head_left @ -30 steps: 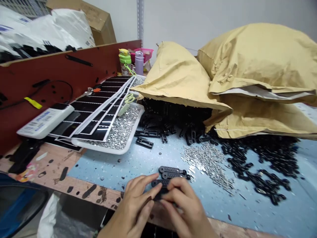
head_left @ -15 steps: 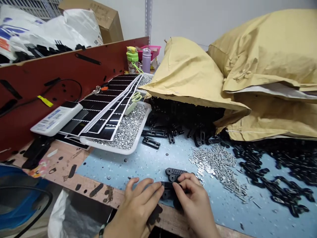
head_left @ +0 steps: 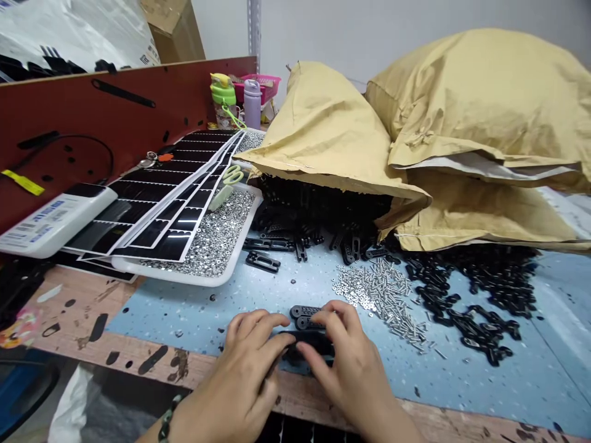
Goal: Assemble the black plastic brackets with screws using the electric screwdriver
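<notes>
Both my hands meet over a black plastic part (head_left: pixel 309 342) at the near edge of the blue mat (head_left: pixel 152 307). My left hand (head_left: pixel 244 357) grips its left end, and my right hand (head_left: pixel 346 363) holds its right side. Most of the part is hidden by my fingers. Just beyond my right fingers lie perforated black plastic strips (head_left: pixel 305 317), close to the part and partly hidden. A scatter of small silver screws and washers (head_left: pixel 378 295) lies to the right of my hands.
A white tray of silver nuts (head_left: pixel 240 212) holds green scissors (head_left: pixel 233 175) and black label sheets (head_left: pixel 161 209). Loose black parts (head_left: pixel 466 289) spill from under yellow sacks (head_left: pixel 480 111). A red board (head_left: pixel 115 104) stands behind, and a wooden edge (head_left: pixel 138 363) runs along the front.
The whole scene has shifted left and up as my head moved. My hands have stayed on the black part, and my right fingers now reach nearer the strips.
</notes>
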Available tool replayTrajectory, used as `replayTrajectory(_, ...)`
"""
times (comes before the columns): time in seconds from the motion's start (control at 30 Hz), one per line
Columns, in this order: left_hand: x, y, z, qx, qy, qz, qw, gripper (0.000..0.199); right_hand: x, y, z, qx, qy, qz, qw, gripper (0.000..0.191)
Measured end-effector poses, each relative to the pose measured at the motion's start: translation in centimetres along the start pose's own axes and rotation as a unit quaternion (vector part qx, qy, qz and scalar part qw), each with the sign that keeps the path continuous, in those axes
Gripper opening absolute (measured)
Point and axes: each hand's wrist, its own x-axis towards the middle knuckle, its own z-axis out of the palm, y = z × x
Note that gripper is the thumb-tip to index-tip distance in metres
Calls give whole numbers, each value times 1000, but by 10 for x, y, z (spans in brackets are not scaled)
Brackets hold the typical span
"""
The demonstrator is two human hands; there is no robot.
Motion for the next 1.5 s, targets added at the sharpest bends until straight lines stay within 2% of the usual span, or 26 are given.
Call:
replayTrajectory(0.07,2,3,0,-16,-7,10,1000,59,-3,-9,-9,57,-5,-86,995,21)
replayTrajectory(0.13,1,5,2,-31,-7,16,999,62,-7,-13,-15,113,-22,-122,986,18)
replayTrajectory(0.2,-1,5,5,-45,9,-2,999,58,-10,-8,-17,192,-10,-59,979,15)
replayTrajectory(0.3,-4,3,11,-46,39,-47,997,55,-11,11,-16,295,63,133,944,19)
replayTrajectory(0.33,-3,2,13,-32,41,-46,998,57,-10,18,-14,311,83,182,929,22)
replayTrajectory(0.4,0,1,19,14,28,-15,999,62,-7,29,-7,329,98,234,910,28)
replayTrajectory(0.5,7,-1,29,80,13,36,996,67,0,37,7,325,101,238,910,30)
replayTrajectory(0.6,10,-2,34,109,21,57,992,67,3,38,16,305,104,228,919,29)
replayTrajectory(0.7,10,-4,34,124,21,66,990,66,4,39,19,304,98,227,920,28)
replayTrajectory(0.87,9,-5,32,139,20,77,987,67,5,41,19,336,93,245,905,29)
replayTrajectory(1.0,11,-5,32,142,15,80,986,65,6,39,19,318,86,231,915,29)
replayTrajectory(1.1,14,-4,34,134,12,77,988,63,6,36,19,262,80,209,939,30)
replayTrajectory(1.27,21,1,30,91,-17,49,995,64,3,41,17,53,53,123,990,35)
replayTrajectory(1.37,29,4,19,33,-43,15,998,61,2,42,9,-71,39,90,993,41)
replayTrajectory(1.43,34,6,12,-10,-53,-4,999,57,2,35,2,-68,61,62,994,34)
replayTrajectory(1.5,37,8,7,-43,-56,-9,997,57,4,23,-6,-12,69,-13,997,22)
